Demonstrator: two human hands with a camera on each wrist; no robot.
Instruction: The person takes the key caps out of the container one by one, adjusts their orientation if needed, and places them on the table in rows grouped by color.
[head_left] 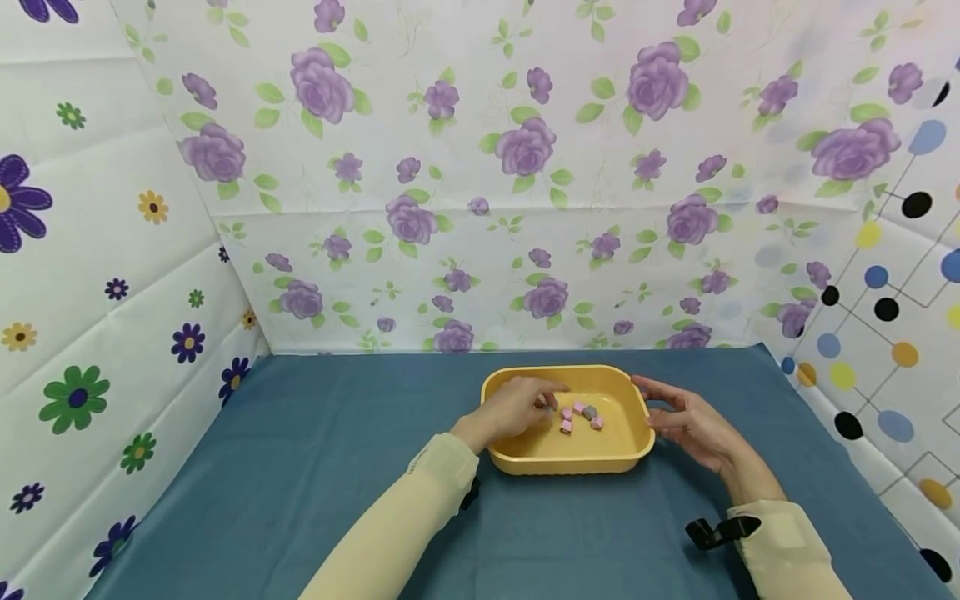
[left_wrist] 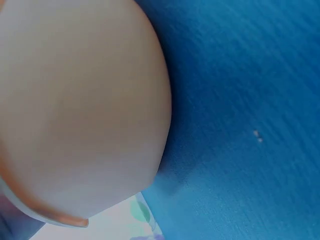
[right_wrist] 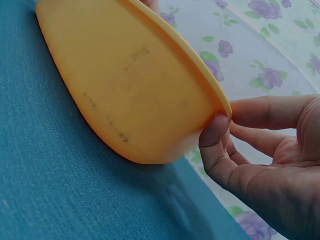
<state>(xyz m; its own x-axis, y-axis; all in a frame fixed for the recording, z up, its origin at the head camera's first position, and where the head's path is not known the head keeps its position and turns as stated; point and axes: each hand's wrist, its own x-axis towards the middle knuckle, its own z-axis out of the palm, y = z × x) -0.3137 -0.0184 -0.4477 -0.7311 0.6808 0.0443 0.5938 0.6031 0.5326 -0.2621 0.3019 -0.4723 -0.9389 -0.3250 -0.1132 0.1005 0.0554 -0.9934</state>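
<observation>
A yellow plastic tray [head_left: 607,467] stands on the blue cloth, and small pink pieces [head_left: 566,427] and a grey piece [head_left: 589,412] lie in it. My left hand [head_left: 513,407] reaches over the tray's left side, index finger extended and other fingers bent. Another small grey bit [head_left: 554,406] shows right at its fingertips; I cannot tell whether they pinch it. With thumb and fingers my right hand [head_left: 693,425] pinches the rim at the tray's right end. Up close in the right wrist view, the thumb [right_wrist: 215,131] presses the outer wall just under the rim.
Blue cloth [head_left: 337,433] covers the table around the tray. A floral sheet [head_left: 465,167] hangs behind it, with patterned sheets at both sides. A black strap mount [head_left: 720,532] sits on the right wrist. The tray's pale outer wall [left_wrist: 85,110] fills much of the left wrist view.
</observation>
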